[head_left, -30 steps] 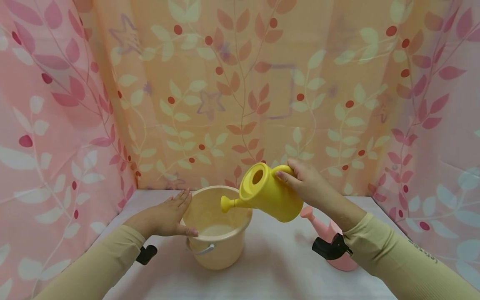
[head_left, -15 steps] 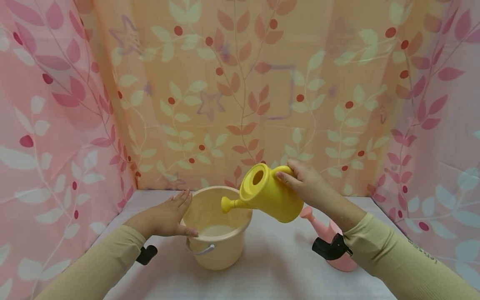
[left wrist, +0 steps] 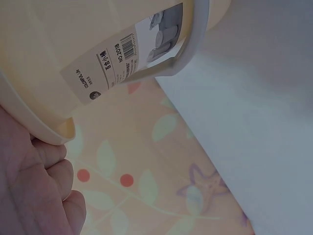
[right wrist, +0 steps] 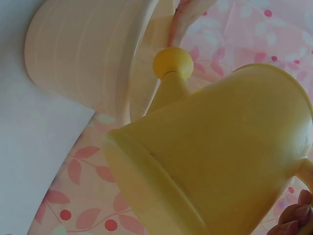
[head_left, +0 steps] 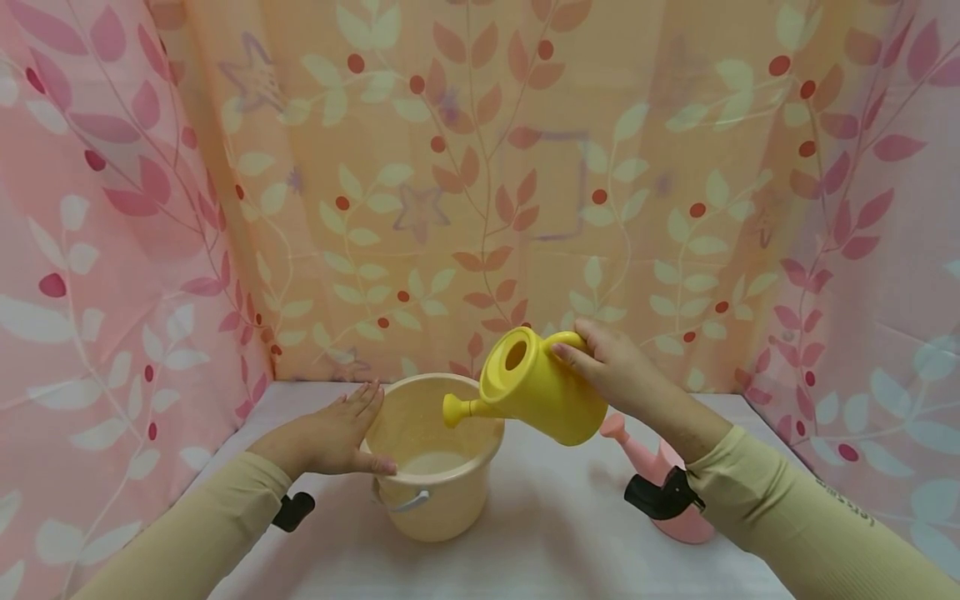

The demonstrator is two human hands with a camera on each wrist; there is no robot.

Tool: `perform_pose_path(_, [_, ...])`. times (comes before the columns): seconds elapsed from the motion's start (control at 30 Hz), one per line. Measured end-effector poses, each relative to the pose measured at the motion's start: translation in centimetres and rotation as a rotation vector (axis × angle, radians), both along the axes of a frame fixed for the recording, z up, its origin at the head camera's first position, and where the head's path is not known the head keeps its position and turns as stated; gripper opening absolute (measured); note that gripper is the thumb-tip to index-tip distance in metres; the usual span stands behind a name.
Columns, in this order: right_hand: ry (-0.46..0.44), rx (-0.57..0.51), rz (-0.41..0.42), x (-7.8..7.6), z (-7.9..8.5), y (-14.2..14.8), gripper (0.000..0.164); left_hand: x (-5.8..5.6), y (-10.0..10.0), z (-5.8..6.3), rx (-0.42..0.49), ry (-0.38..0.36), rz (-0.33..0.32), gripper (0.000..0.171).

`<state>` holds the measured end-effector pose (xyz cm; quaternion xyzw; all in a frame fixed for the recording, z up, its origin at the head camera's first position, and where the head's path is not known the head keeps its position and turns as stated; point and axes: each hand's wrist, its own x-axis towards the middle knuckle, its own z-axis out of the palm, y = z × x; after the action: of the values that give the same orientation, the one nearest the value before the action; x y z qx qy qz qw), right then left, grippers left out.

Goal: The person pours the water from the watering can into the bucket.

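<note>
The yellow watering can (head_left: 558,408) was tilted, its spout over the mouth of the cream bucket (head_left: 450,508). My right hand (head_left: 618,362) gripped its handle; my left hand (head_left: 333,433), fingers extended, rested on the bucket's rim. A pink watering can (head_left: 686,529) stood on the white table (head_left: 555,542), partly hidden by a black device (head_left: 660,497) at my right sleeve (head_left: 780,508).

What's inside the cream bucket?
Inside the cream bucket, the far wall and part of a pale bottom show. The spout of the yellow watering can covers some wall, and the front rim hides the near inner wall. Whether it holds water is unclear.
</note>
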<state>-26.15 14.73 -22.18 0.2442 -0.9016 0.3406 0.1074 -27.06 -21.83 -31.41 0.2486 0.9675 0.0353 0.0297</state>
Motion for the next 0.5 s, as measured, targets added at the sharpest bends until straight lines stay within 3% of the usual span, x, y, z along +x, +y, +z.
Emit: perform_pose_path(0.5, [-0.009,0.004,0.0,-0.1,-0.07,0.0,0.03,0.05,0.02,0.0,-0.003,0.002,-0.002,0.117])
